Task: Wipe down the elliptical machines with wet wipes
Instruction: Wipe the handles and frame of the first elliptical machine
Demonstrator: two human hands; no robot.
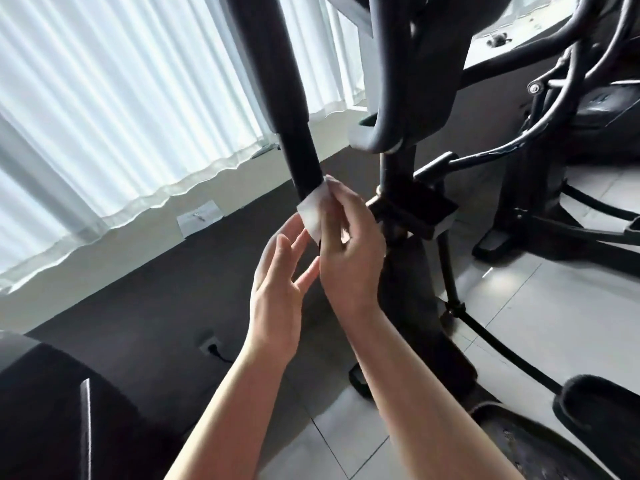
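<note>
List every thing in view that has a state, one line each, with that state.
White wet wipe: partly unfolded, pressed against the pole, hanging below it.
Thick black upright pole of the elliptical machine: wipe on its lower end.
Right hand: pinches the wipe.
Left hand: fingers straight, spread, just under the wipe, holding nothing.
Sheer white curtains: drawn shut, backlit.
Black plug: seated in the wall socket.
</note>
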